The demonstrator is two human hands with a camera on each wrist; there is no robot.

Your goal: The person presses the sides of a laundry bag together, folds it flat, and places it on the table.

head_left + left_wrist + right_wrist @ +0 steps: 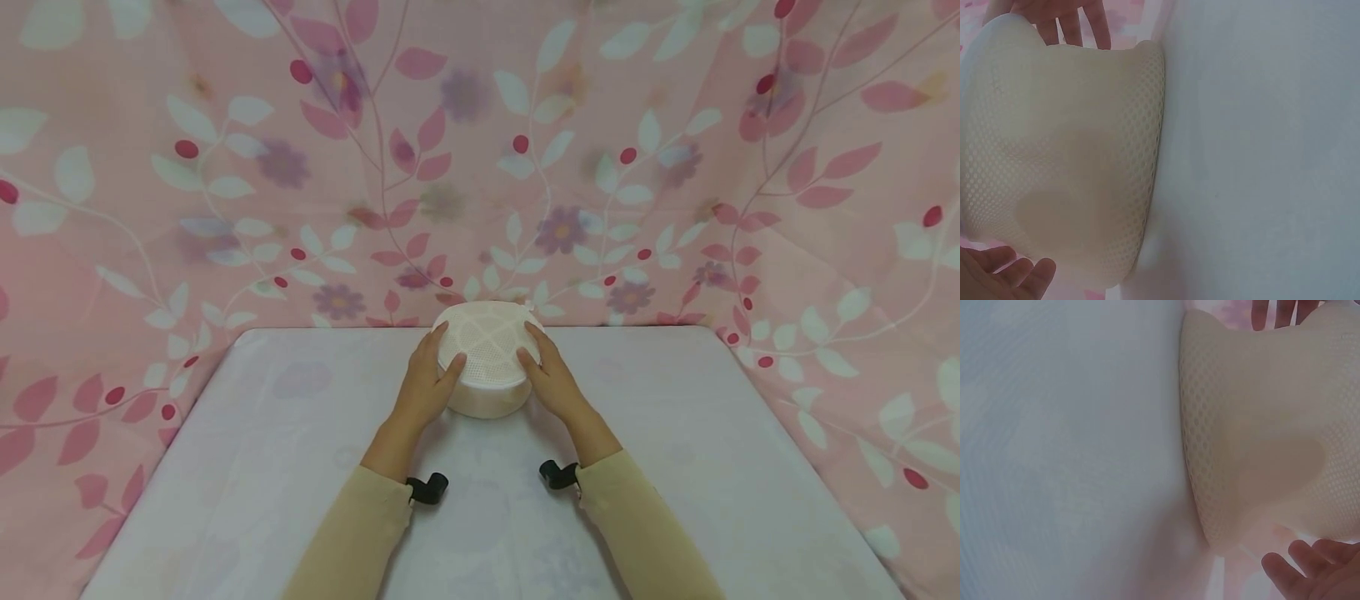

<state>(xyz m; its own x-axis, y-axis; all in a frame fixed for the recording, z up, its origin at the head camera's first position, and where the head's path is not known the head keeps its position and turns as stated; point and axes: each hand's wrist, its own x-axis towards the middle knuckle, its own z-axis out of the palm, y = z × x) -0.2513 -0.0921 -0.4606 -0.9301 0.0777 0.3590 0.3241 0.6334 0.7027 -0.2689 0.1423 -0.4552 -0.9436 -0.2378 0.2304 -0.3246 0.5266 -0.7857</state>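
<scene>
A white, drum-shaped mesh laundry bag (486, 346) is between my two hands near the far edge of the table. Its round netted top faces up and towards me, with a cross of seams; the side below is plain and cream. My left hand (427, 379) holds the left side, thumb at the front rim and fingers farther back. On the opposite side, my right hand (557, 379) grips it the same way. Both wrist views show the mesh bag (1079, 150) close up, slightly dented, with fingertips (1282, 569) around its edges. Whether its base touches the table cannot be told.
A pale cloth covers the table (480, 517). Pink curtain (480, 167) with leaves and flowers hangs behind and along both sides. A black wrist mount (429, 488) sits at the left cuff, another black mount (558, 475) at the right cuff.
</scene>
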